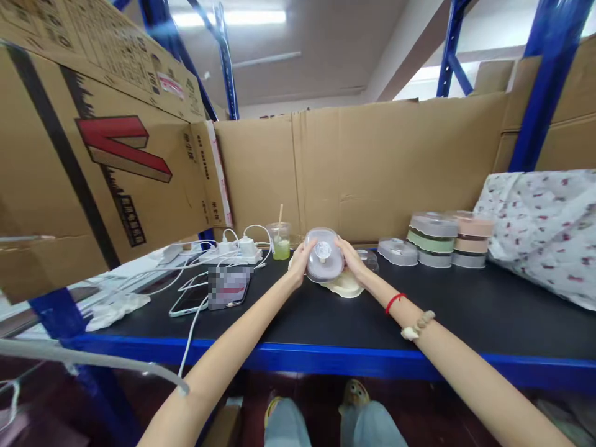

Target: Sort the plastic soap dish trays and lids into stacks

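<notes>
Two bare hands hold a smooth, see-through plastic lid (325, 254), greyish lavender, a square with well-rounded corners and a small pale knob and round printed mark near its middle. The left hand (300, 261) is clamped on its left edge, and the right hand (352, 261) is clamped on its right edge, the lid filling the space between them; how the fingertips sit behind it cannot be told. The lid is held up over the middle of a matte black tabletop (288, 320) with a glossy blue metal edge. Its marked face is tipped toward the wearer, and its long axis runs roughly up and down in the view. Just below and behind it lies a cream piece (347, 285) with a wavy rim, and another clear lid (369, 259) sits beside the right hand. Farther right stand a domed clear lid (398, 251) and two stacks of lobed containers, one grey and green (433, 239), the other peach and grey (472, 239), near a crinkled patterned cloth (540, 230). To the left are a clear cup (280, 243) of yellow-green liquid, white cables (190, 335) and two phones (209, 295), before plain brown cardboard (400, 167).
</notes>
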A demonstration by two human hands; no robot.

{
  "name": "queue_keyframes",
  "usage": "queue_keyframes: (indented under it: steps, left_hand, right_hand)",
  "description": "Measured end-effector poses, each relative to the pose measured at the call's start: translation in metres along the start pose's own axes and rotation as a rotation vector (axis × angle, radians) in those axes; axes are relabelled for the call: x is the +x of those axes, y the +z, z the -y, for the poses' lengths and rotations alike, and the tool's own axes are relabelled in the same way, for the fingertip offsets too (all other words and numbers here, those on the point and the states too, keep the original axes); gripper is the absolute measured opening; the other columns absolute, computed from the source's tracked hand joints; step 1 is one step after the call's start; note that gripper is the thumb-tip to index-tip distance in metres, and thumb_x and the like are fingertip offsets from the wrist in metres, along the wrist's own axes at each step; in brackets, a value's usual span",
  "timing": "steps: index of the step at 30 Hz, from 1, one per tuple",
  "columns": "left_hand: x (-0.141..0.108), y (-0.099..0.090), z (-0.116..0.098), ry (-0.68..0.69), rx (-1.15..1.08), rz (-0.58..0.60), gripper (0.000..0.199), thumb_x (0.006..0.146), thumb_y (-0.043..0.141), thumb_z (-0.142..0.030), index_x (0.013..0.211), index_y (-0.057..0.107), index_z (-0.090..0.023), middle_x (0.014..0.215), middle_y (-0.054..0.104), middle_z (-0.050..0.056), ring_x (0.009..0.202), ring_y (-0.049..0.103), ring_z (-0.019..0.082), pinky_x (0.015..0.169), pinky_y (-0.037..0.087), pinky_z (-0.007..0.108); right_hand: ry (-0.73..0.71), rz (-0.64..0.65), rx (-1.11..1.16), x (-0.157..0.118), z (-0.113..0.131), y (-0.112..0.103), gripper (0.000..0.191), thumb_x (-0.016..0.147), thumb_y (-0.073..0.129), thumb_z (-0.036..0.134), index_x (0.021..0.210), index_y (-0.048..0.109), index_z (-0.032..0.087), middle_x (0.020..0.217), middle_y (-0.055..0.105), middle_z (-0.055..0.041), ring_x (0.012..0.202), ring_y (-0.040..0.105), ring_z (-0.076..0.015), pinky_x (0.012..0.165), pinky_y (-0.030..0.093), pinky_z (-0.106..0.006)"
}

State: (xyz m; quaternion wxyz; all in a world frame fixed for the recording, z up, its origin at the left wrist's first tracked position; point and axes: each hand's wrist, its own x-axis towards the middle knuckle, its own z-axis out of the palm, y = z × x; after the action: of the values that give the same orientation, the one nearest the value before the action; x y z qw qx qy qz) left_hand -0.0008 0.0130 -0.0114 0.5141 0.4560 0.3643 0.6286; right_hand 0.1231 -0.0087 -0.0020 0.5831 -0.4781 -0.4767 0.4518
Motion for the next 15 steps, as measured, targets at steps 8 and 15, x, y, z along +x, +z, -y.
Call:
queue_keyframes:
  steps: [8, 15]
  left_hand:
    - [-0.001, 0.000, -0.004, 0.047, -0.124, -0.067, 0.036, 0.062, 0.070, -0.039, 0.087, 0.060, -0.015, 0.087, 0.066, 0.005, 0.083, 0.061, 0.017, 0.068, 0.046, 0.024]
    - [-0.007, 0.002, -0.012, -0.032, -0.079, -0.136, 0.039, 0.064, 0.070, -0.042, 0.089, 0.063, -0.013, 0.077, 0.065, 0.004, 0.065, 0.059, 0.013, 0.053, 0.042, 0.021]
  right_hand:
    - [-0.002, 0.152, -0.098, -0.004, 0.000, 0.002, 0.036, 0.078, 0.061, 0.035, 0.107, 0.062, 0.015, 0.078, 0.064, -0.0036, 0.059, 0.055, -0.0118, 0.045, 0.046, -0.021]
    - [0.007, 0.185, -0.125, -0.006, 0.005, -0.001, 0.039, 0.081, 0.058, 0.032, 0.116, 0.055, 0.016, 0.099, 0.064, -0.0069, 0.060, 0.057, -0.0100, 0.042, 0.045, -0.018]
